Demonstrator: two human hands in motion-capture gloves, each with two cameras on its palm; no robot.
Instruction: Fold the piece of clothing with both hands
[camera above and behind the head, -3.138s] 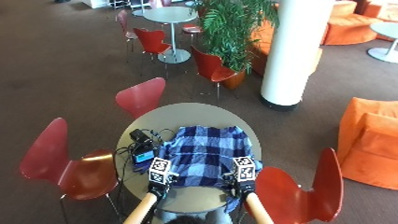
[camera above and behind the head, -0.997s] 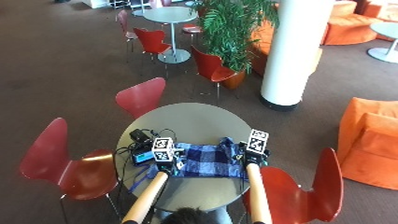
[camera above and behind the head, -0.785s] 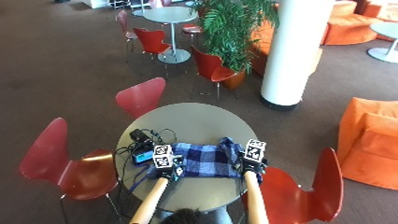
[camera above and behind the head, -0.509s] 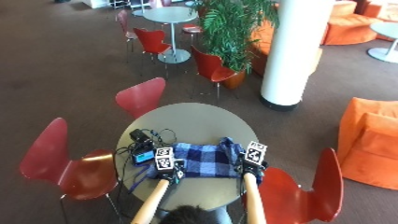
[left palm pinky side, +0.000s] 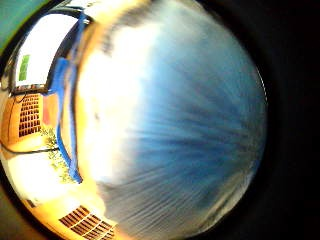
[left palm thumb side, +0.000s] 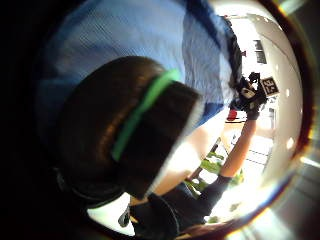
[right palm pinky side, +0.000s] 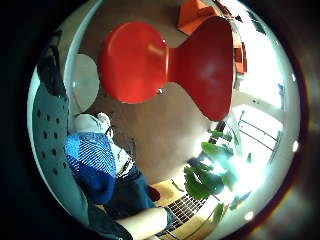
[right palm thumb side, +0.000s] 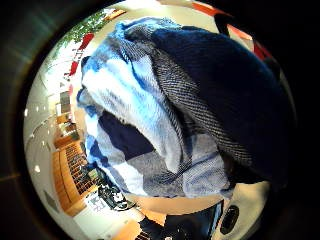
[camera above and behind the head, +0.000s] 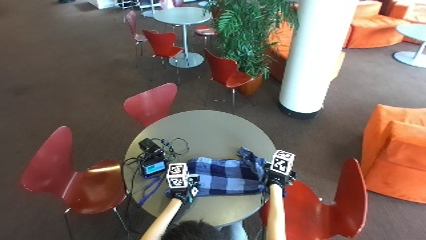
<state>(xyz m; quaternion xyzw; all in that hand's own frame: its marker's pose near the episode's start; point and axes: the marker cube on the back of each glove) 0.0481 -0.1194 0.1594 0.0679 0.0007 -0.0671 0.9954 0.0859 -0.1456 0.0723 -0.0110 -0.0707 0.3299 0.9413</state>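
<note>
A blue plaid cloth (camera above and behind the head: 223, 175) lies as a folded band on the near part of the round grey table (camera above and behind the head: 200, 130). My left hand (camera above and behind the head: 185, 187) is at its near-left corner, and in the left thumb side view the thumb (left palm thumb side: 130, 125) presses onto the cloth (left palm thumb side: 150, 40). My right hand (camera above and behind the head: 276, 176) holds the right end, where a bunched flap sticks up. The cloth (right palm thumb side: 150, 115) fills the right thumb side view in folds. A bit of the cloth (right palm pinky side: 92, 162) hangs by the table edge. The left little finger side view shows only blurred cloth (left palm pinky side: 200, 130).
A small device with a lit screen and tangled black cables (camera above and behind the head: 156, 157) lies on the table just left of the cloth. Red chairs stand at the left (camera above and behind the head: 80, 175), at the right (camera above and behind the head: 319, 205) and at the far side (camera above and behind the head: 153, 102).
Since 3.1 s ago the spread cloth has been folded into a shorter band. Over the last second both hands have drawn back toward the near edge with it.
</note>
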